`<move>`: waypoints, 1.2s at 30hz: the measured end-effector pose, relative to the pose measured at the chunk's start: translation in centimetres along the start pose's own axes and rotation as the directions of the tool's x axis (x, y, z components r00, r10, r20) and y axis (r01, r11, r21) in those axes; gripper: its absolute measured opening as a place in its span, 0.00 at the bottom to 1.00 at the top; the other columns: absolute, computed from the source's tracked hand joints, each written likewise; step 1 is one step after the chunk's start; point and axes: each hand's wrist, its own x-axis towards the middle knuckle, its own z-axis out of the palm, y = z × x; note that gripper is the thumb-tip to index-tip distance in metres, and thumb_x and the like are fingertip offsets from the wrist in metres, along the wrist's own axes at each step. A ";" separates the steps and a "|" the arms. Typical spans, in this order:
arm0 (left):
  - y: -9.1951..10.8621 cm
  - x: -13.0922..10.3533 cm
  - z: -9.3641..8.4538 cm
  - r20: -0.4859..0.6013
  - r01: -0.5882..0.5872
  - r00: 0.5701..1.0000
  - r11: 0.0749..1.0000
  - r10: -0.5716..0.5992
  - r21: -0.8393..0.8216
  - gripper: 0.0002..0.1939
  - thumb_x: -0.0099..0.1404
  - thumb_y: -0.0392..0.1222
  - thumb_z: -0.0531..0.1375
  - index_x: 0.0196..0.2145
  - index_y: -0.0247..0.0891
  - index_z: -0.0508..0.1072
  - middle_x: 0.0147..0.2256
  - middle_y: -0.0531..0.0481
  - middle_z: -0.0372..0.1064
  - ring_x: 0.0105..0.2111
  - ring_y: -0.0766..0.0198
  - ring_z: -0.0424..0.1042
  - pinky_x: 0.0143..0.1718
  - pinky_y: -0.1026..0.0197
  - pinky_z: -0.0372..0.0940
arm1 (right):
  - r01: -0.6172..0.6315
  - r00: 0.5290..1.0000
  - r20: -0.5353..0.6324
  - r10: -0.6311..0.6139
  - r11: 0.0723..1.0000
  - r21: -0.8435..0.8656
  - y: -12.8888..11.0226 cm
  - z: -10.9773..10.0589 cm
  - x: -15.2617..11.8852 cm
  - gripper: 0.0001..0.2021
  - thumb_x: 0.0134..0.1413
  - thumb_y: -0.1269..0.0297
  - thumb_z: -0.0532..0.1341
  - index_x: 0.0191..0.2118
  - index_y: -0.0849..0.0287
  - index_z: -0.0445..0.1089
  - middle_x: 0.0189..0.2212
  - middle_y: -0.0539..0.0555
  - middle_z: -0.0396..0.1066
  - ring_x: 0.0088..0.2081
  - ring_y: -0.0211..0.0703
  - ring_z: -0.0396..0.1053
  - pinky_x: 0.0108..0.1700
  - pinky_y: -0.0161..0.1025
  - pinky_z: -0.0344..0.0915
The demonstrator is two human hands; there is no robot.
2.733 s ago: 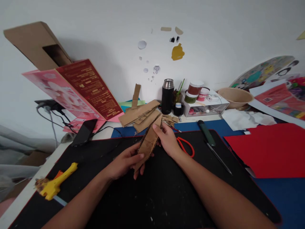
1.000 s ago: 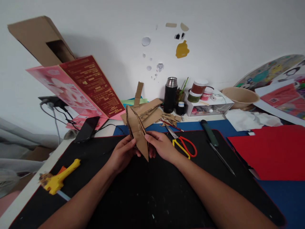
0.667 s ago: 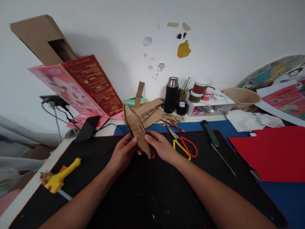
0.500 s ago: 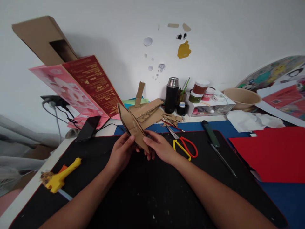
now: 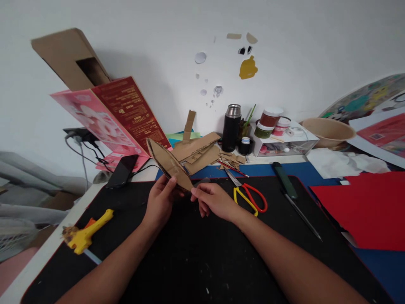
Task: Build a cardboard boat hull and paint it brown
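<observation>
Cardboard piece (image 5: 171,164) partly hides the left hand (image 5: 160,198) gripping it.

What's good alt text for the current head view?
A left hand holds a pointed cardboard piece over a black mat, the right hand at its near tip. Scissors and a green-handled tool lie to the right, a yellow glue gun to the left. Behind are cardboard scraps and a black flask.

Narrow brown cardboard piece (image 5: 172,166), rough-edged, aslant between the hands (image 5: 160,199), pointed lower end rightward.
</observation>
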 end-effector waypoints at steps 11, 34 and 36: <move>-0.6 0.1 -0.3 0.030 -0.006 1.000 1.000 0.007 -0.026 0.22 0.58 0.51 0.74 0.44 0.35 0.78 0.36 0.50 0.76 0.29 0.65 0.75 0.27 0.65 0.71 | -0.030 0.998 -0.049 0.028 0.998 -0.053 -0.2 0.3 0.0 0.25 0.57 0.36 0.63 0.27 0.55 0.65 0.10 0.39 0.54 0.13 0.35 0.61 0.18 0.31 0.54; -0.6 0.5 -0.8 0.139 0.066 0.989 0.996 -0.058 -0.056 0.21 0.57 0.50 0.76 0.41 0.34 0.80 0.33 0.48 0.77 0.28 0.66 0.74 0.26 0.66 0.70 | -0.038 0.999 0.030 0.039 0.999 -0.039 -0.3 0.1 -0.1 0.24 0.57 0.39 0.64 0.25 0.56 0.65 0.11 0.41 0.57 0.14 0.34 0.61 0.19 0.31 0.57; -0.6 0.5 -0.7 0.141 0.063 0.988 0.997 -0.056 -0.048 0.21 0.57 0.50 0.76 0.41 0.34 0.80 0.34 0.48 0.77 0.27 0.66 0.74 0.26 0.66 0.71 | -0.044 0.998 0.032 0.045 0.998 -0.044 -0.3 0.0 -0.1 0.24 0.57 0.40 0.64 0.25 0.56 0.65 0.11 0.41 0.58 0.14 0.34 0.61 0.19 0.31 0.57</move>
